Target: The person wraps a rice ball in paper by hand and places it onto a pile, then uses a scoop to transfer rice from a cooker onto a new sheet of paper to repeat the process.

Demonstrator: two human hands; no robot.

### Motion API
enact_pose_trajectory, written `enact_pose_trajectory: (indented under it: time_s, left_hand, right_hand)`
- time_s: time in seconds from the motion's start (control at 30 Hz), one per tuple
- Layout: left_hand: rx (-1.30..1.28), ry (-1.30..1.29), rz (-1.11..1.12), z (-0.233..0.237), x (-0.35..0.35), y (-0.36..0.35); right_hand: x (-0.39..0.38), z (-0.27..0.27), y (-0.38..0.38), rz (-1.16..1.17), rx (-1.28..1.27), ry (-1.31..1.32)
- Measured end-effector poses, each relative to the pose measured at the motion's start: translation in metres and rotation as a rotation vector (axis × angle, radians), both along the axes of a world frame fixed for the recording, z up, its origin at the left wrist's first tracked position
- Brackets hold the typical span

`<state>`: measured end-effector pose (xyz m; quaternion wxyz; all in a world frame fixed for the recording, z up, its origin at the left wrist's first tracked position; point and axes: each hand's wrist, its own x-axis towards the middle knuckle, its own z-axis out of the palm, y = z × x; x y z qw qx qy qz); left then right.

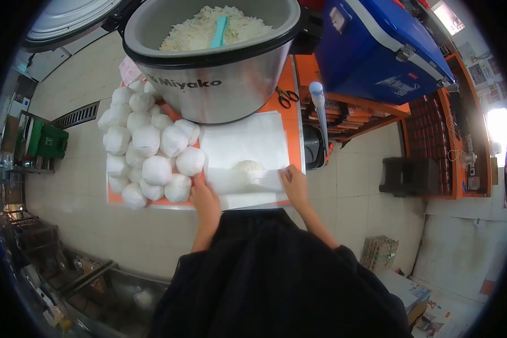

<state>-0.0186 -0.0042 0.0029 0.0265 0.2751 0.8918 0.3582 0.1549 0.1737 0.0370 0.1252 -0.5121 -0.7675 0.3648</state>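
A mound of cooked rice (pixel 249 165) sits on white wrapping paper (pixel 245 135) stacked on the orange table. The near edge of the top sheet is lifted and folded partly over the rice. My right hand (pixel 294 185) pinches that sheet at its right edge. My left hand (pixel 205 198) is closed at the sheet's left edge, its fingertips partly hidden beside the pile of white wrapped rice bundles (pixel 156 170). Behind the paper stands a Miyako rice cooker (pixel 214 93), uncovered, holding rice and a turquoise rice paddle (pixel 219 31).
Black-handled scissors (pixel 287 97) lie right of the cooker. A blue cooler box (pixel 377 50) stands at the right on an orange shelf unit (pixel 355 121). A dark bin (pixel 314 146) is beside the table's right edge. The cooker's lid (pixel 67 19) hangs open at upper left.
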Motion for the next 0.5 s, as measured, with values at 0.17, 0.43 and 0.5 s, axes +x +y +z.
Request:
enact_pose_trajectory:
  time_s: [0.17,0.43,0.5]
  left_hand:
    - [-0.242,0.714,-0.598,0.021,0.047,0.003]
    - [-0.211,0.149,-0.566,0.034,0.082,0.026]
    - [-0.251,0.164,-0.538,0.035,0.087,0.029]
  right_hand:
    - [-0.059,0.005,0.048,0.442,0.501,0.227]
    - [-0.144,0.021,0.077,0.742,0.421,-0.442]
    - [-0.154,0.017,0.082,0.781,0.298,-0.497]
